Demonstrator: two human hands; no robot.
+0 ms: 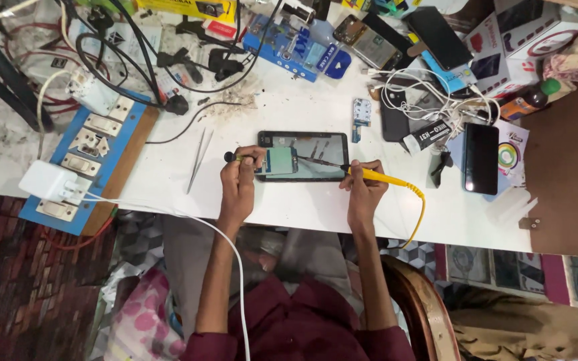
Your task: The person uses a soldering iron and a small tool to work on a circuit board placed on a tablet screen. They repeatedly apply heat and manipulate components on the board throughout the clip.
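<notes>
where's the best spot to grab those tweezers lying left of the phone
Pinch the tweezers across the two thin legs near mid-length, coming straight down from above. They lie flat on the white table, alone, running slantwise, so nothing blocks either side.

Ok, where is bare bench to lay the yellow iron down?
Bare white bench lies between the tweezers and the opened phone, and along the front edge right of the right hand. Crowded: cables and phones at the back right, the switch board on the left.
</notes>
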